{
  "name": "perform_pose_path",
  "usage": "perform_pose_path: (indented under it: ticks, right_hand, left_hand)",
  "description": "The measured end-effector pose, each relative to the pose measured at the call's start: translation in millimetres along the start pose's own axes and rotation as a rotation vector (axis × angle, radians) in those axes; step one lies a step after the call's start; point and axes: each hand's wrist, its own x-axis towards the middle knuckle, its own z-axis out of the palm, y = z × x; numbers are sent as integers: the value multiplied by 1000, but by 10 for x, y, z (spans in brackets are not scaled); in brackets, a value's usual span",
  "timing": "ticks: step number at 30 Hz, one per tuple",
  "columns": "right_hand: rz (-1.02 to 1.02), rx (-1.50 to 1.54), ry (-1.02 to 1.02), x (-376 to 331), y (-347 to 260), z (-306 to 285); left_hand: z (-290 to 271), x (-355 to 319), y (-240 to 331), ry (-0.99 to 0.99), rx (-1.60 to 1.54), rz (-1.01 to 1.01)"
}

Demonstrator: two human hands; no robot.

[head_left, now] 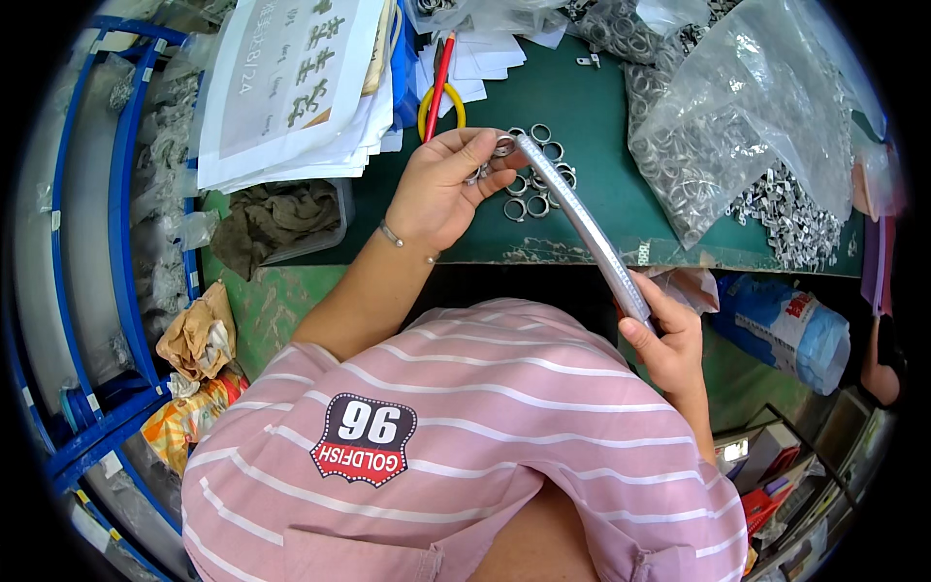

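Note:
My left hand (pixel 438 194) is closed over the green table, pinching a small metal ring (pixel 503 146) between thumb and fingers; more metal shows under the fingers. My right hand (pixel 667 339), near the table's front edge, grips the lower end of a long, narrow silvery bar (pixel 582 221) with fine marks along it. Its exact kind I cannot make out. The bar slants up to the left, and its far end is right beside the ring; whether they touch is unclear. Several loose metal rings (pixel 514 209) lie on the table around the bar's far end.
Stacked papers (pixel 262 107) and yellow-handled scissors (pixel 424 116) with a red pen (pixel 441 78) lie beyond my left hand. Clear bags of rings (pixel 669 145) and a pile of small metal clips (pixel 800 228) cover the right. Blue shelving (pixel 121 194) stands left.

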Motion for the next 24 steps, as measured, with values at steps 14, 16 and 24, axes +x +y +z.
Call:
perform_pose_path:
  ticks: [14,16,24]
  right_hand:
    - [-235,-232,36,187,-86,121]
    - [-233,-238,31,180,-84,114]
    - [-224,-224,46,110,-60,105]
  left_hand:
    - [190,-157,-189,-140,263,10]
    - [186,-166,-153,-162,300,-32]
    - [219,-168,-199,-169,266,-6]
